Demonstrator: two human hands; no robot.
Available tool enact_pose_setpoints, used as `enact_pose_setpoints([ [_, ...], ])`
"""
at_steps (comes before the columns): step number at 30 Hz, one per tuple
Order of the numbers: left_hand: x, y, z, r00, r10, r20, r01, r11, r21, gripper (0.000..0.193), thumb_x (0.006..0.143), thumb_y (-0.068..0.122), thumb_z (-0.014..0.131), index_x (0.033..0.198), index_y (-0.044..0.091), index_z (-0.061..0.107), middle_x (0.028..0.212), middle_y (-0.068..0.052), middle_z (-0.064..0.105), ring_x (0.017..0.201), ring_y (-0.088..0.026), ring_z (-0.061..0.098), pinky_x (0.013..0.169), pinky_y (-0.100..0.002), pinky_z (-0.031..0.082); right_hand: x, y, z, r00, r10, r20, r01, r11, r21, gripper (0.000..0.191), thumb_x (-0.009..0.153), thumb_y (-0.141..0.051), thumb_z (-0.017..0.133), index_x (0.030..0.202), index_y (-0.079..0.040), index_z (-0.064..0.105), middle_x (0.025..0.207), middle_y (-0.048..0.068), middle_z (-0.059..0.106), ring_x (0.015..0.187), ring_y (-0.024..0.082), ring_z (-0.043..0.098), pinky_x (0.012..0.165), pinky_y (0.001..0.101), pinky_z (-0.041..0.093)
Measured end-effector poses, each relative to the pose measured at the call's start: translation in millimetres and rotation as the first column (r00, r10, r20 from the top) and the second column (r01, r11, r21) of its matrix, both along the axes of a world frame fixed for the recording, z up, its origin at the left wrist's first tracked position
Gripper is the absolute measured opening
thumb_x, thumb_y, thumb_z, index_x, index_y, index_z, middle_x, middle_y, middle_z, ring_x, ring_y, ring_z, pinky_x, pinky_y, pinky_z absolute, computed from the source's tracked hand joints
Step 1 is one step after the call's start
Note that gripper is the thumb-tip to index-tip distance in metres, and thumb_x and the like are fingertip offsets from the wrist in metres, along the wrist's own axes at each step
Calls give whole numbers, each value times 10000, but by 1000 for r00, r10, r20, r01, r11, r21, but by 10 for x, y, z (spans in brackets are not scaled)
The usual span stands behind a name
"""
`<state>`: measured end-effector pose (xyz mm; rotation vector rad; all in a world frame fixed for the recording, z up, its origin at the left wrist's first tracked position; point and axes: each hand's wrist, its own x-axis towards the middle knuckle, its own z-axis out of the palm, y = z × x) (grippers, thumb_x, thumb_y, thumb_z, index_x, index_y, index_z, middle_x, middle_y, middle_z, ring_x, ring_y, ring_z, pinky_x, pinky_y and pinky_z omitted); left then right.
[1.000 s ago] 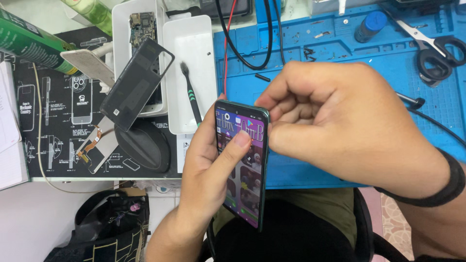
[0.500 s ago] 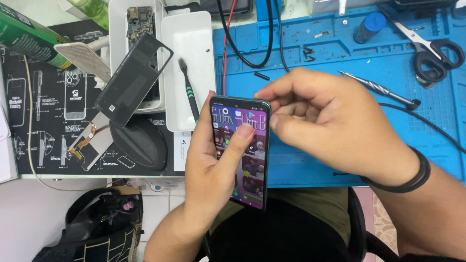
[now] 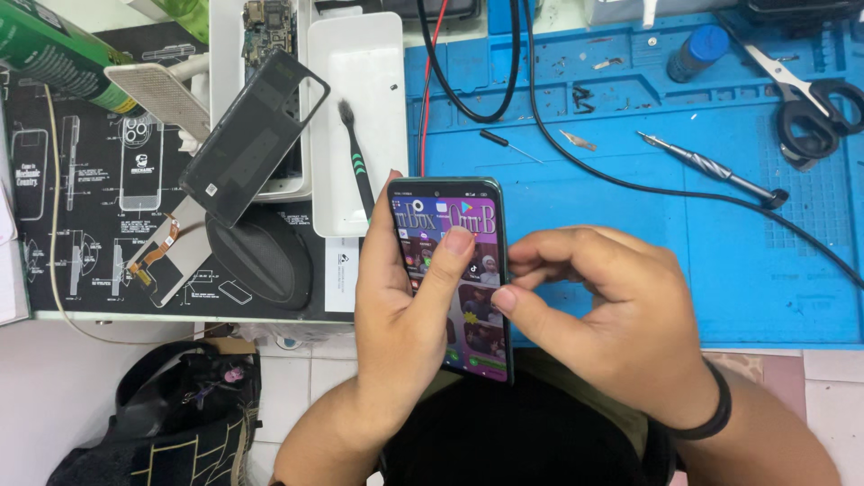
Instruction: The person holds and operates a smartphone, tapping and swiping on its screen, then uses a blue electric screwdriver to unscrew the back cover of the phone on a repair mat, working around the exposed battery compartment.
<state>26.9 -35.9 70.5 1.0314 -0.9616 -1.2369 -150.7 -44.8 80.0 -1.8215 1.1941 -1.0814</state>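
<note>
Care is needed with the slim dark smartphone with a lit, colourful screen (image 3: 454, 279), which is held up above the near edge of the blue rubber work mat (image 3: 630, 162). The left hand (image 3: 396, 315) is wrapped around the phone, fingers clenched on its left side and back, and its thumb is laid on the glass. The right hand (image 3: 603, 315) is curled, with a fingertip touching the phone's right edge; nothing else is seen in it. The step would be done well if the phone is gripped firmly by its sides and the glass is touched lightly, so that it is not dropped.

Behind the phone a white plastic tray (image 3: 360, 90) is set on the counter, with a black and green brush (image 3: 358, 166) leaned on it. Left of the phone a flat black phone back cover (image 3: 252, 135) and a black oval pad (image 3: 256, 256) are found. Far right of the phone, a thin metal screwdriver (image 3: 711, 168) and black-handled scissors (image 3: 810, 108) are laid on the mat. Below the phone a black bag (image 3: 162, 414) is seen on the tiled floor.
</note>
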Motion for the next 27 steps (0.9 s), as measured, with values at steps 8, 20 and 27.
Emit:
enact_pose_setpoints([
  [8, 10, 39, -46, 996, -8, -86, 10, 1000, 26, 652, 1048, 77, 617, 1599, -82, 308, 1219, -80, 644, 1042, -93, 626, 937, -255, 525, 30, 74, -72, 985, -69, 157, 29, 969, 245, 175, 887, -76, 751, 1043, 3, 753, 880, 61, 759, 748, 79, 721, 641, 214, 568],
  [20, 54, 86, -65, 991, -22, 134, 20, 1000, 17, 748, 1026, 77, 640, 1628, -69, 222, 1188, -94, 661, 1036, -108, 651, 936, -254, 541, 26, 20, -24, 991, -58, 124, 14, 944, 331, 109, 861, -78, 765, 944, -7, 759, 810, 29, 768, 656, 55, 678, 570, 219, 548],
  [27, 47, 121, -95, 990, -25, 142, 26, 1000, -5, 759, 1021, 47, 638, 1632, -71, 202, 1181, -100, 663, 1036, -117, 661, 941, -260, 547, 20, 25, 54, 999, -9, 53, -4, 972, 234, 131, 808, -58, 777, 931, -21, 748, 806, 40, 759, 688, 85, 725, 600, 234, 581],
])
